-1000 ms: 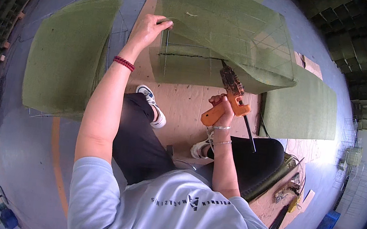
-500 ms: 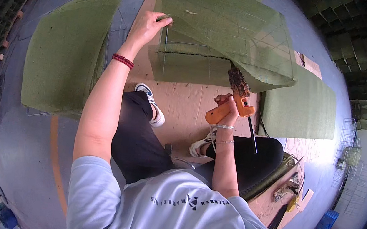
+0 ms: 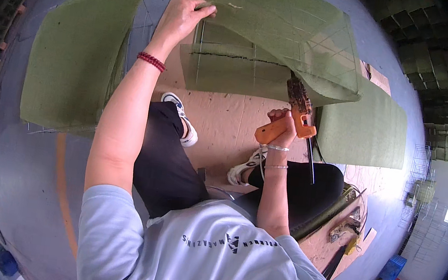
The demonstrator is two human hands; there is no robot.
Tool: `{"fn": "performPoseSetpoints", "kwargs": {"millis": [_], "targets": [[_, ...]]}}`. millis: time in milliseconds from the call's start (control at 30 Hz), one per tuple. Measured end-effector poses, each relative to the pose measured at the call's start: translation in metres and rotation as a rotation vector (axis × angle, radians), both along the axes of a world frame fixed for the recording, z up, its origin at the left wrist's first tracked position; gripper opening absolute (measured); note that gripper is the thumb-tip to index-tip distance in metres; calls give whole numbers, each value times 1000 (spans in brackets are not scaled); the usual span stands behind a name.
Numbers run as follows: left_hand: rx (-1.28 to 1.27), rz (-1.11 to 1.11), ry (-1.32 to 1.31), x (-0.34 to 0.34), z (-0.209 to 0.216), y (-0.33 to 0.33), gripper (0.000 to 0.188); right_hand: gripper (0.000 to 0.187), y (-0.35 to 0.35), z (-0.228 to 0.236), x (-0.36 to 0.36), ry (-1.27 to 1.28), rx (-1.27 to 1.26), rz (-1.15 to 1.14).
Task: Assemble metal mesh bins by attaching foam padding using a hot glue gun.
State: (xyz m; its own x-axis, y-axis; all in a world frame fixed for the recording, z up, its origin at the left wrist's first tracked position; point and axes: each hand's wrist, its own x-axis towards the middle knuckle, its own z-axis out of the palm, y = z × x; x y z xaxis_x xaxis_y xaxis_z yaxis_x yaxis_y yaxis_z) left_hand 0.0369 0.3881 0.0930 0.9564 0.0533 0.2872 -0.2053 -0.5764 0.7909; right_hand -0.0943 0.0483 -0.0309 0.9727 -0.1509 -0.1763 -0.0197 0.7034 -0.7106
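My left hand (image 3: 181,20) pinches the near-left edge of a green mesh sheet (image 3: 300,18), holding it up off a wire frame. Under that raised edge, a dark bead of glue (image 3: 239,58) runs along a lower layer of green mesh (image 3: 221,75). In my right hand (image 3: 288,126) is an orange hot glue gun (image 3: 305,131), its front end coated in dark residue. A black glue stick (image 3: 311,162) sticks out of its back. The gun's nozzle is at the bead's right end, just by the mesh fold; whether it touches cannot be made out.
Brown board (image 3: 215,116) lies under the work and my shoes. Green mesh-covered frames stand left (image 3: 80,55) and right (image 3: 365,132). Tools with yellow and black parts (image 3: 353,245) lie on a board at the lower right. Stacked green panels (image 3: 429,64) line the far right.
My left hand has moved a little away from me with the mesh edge. The glue gun has shifted slightly right, its nozzle following the bead's right end.
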Motion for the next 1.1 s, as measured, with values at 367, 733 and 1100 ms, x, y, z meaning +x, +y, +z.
{"fn": "performPoseSetpoints", "kwargs": {"millis": [367, 733, 1100], "targets": [[-51, -9, 63, -3, 14, -10, 34, 16, 2, 8, -1, 17, -45, -11], [-41, -23, 56, -3, 12, -5, 35, 16, 12, 2, -4, -17, -67, 34], [-27, -6, 72, -3, 10, -4, 35, 14, 20, 3, -6, 3, -17, 71]]}}
